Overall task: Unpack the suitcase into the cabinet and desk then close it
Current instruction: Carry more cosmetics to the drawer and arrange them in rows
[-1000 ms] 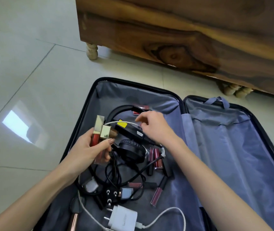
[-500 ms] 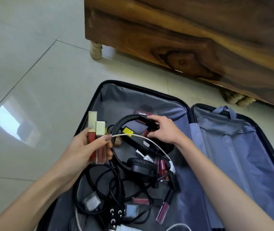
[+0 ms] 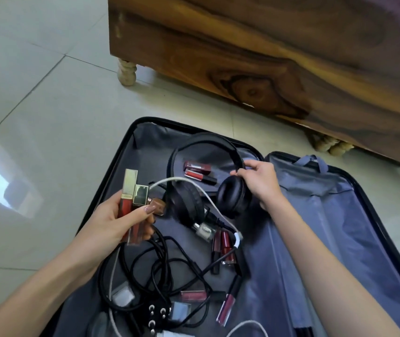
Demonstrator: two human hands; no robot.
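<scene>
**Black headphones (image 3: 233,199) need a clean lift out of the cords**

Head view: the suitcase (image 3: 340,239) lies open flat on the tile floor (image 3: 36,117), just beside a piece of wooden furniture (image 3: 267,57). All the contents sit in its left half; the right half shows only lining.

The right hand (image 3: 259,181) has its fingers curled round the headband just above the nearer ear cup. The left hand (image 3: 118,220) is clamped on a bundle of gold-capped lip gloss tubes (image 3: 131,198), thumb across them, so both hands are busy and apart.

A white cable (image 3: 194,188) arcs across the other ear cup. Can't tell if it passes through the headband or only over it. Black cords (image 3: 150,259) coil below, w/ plugs, adapters etc. among them.

To do it well, imo:
- Raise the headphones slowly and straight up, watching the white cable for pull.
- If it snags, tip the band to let the cable slide off; don't yank, or the whole tangle comes too.
- Keep the tubes pinched upright; a loosened grip could drop one.

Loose lip glosses (image 3: 197,170) and the cords remain, so unpacking looks approx. early-to-mid.
</scene>
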